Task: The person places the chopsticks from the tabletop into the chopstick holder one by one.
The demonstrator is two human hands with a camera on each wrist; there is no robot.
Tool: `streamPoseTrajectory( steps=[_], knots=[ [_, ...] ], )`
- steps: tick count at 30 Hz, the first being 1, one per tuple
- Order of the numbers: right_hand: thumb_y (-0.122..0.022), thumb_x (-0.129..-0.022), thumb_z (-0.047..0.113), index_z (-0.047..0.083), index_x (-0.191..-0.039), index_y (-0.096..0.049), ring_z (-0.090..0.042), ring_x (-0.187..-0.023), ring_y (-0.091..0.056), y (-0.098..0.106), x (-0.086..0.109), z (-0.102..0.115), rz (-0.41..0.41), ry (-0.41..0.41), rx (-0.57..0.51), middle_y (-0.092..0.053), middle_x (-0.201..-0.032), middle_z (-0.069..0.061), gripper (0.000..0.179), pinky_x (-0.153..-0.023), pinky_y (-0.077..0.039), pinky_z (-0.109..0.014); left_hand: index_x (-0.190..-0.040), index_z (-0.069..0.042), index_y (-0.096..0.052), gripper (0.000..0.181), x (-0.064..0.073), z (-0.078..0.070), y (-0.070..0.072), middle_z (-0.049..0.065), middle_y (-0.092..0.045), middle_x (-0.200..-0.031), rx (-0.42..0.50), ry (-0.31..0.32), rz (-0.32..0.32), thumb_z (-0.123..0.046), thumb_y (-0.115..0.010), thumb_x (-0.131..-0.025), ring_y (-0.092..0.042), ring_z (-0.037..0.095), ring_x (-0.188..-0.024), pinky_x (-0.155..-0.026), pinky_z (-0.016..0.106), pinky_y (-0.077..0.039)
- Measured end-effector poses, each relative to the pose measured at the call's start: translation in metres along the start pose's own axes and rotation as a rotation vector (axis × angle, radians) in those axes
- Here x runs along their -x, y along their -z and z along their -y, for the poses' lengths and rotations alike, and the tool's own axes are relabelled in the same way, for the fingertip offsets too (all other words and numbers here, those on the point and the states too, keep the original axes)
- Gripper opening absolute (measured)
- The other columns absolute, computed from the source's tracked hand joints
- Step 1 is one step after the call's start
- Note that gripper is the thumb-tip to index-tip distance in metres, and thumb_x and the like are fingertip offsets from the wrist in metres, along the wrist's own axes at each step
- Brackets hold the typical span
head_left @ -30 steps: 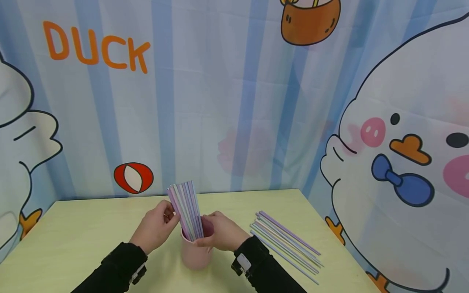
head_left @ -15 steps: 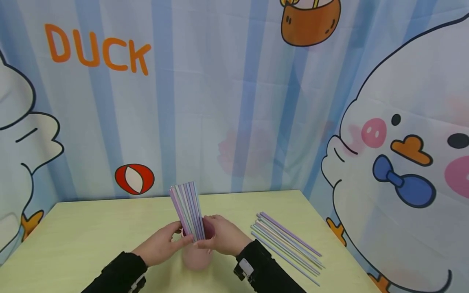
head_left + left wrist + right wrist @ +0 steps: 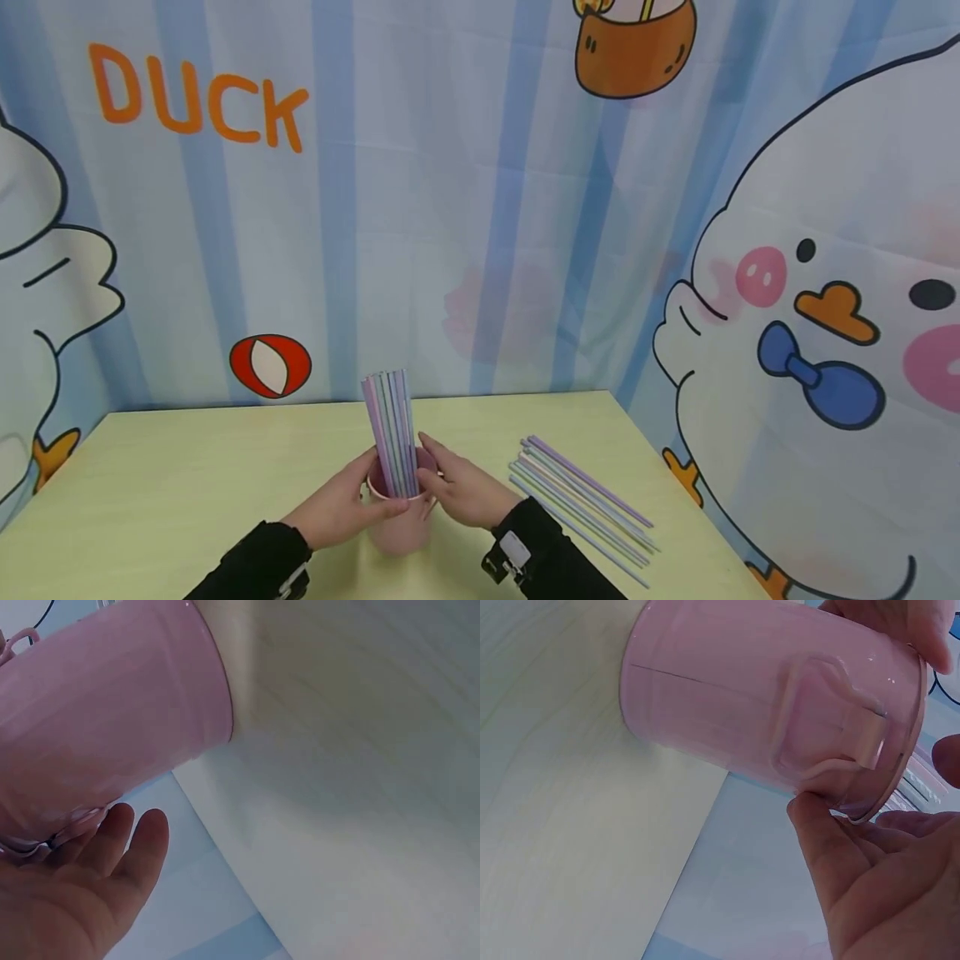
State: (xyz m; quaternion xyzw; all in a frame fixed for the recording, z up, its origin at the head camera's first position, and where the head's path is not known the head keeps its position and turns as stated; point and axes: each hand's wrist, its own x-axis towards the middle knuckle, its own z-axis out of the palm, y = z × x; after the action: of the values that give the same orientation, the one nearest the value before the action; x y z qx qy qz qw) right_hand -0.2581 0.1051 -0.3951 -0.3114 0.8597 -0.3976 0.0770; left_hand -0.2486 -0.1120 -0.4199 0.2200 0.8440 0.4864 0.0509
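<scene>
Lower centre, your left hand (image 3: 341, 508) grips the cup (image 3: 397, 535); your right hand (image 3: 468, 493), fingers loose, touches it. Bundle (image 3: 393, 433) upright inside, tipping slightly left! Spare straws (image 3: 581, 504) slant down-right at lower right, nearer your right.

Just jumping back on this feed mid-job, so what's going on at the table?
A person has both hands at a pink cup standing on the table. The left hand holds it near the rim, while the right hand touches it by the handle, thumb off the wall. A bundle of pastel straws stands inside, leaning slightly left. More loose straws lie to the right.
</scene>
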Motion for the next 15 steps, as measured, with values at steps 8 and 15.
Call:
streamPoseTrajectory(
  steps=[8, 15],
  knots=[
    [-0.039, -0.108, 0.027, -0.001, -0.151, -0.034, -0.027, -0.131, -0.046, 0.0, -0.001, -0.009, -0.025, 0.023, 0.107, -0.046, -0.147, -0.018, 0.052, -0.108, -0.04, -0.047, -0.156, -0.017, -0.023, 0.089, 0.003, 0.007, -0.004, 0.012, -0.042, -0.15, 0.036, 0.071, -0.036, -0.041, -0.072, -0.086, -0.043, 0.035, -0.13, -0.102, 0.069, -0.033],
    [-0.058, -0.099, 0.016, 0.001, -0.12, -0.069, -0.023, -0.097, -0.065, 0.037, 0.012, -0.042, -0.203, 0.011, 0.382, -0.069, -0.108, -0.012, 0.028, -0.082, -0.056, -0.041, -0.153, -0.02, -0.032, 0.089, 0.001, 0.004, -0.005, 0.008, -0.047, -0.146, 0.011, 0.114, -0.078, -0.048, -0.075, -0.079, -0.046, 0.032, -0.127, -0.103, 0.062, -0.039]
  ],
)
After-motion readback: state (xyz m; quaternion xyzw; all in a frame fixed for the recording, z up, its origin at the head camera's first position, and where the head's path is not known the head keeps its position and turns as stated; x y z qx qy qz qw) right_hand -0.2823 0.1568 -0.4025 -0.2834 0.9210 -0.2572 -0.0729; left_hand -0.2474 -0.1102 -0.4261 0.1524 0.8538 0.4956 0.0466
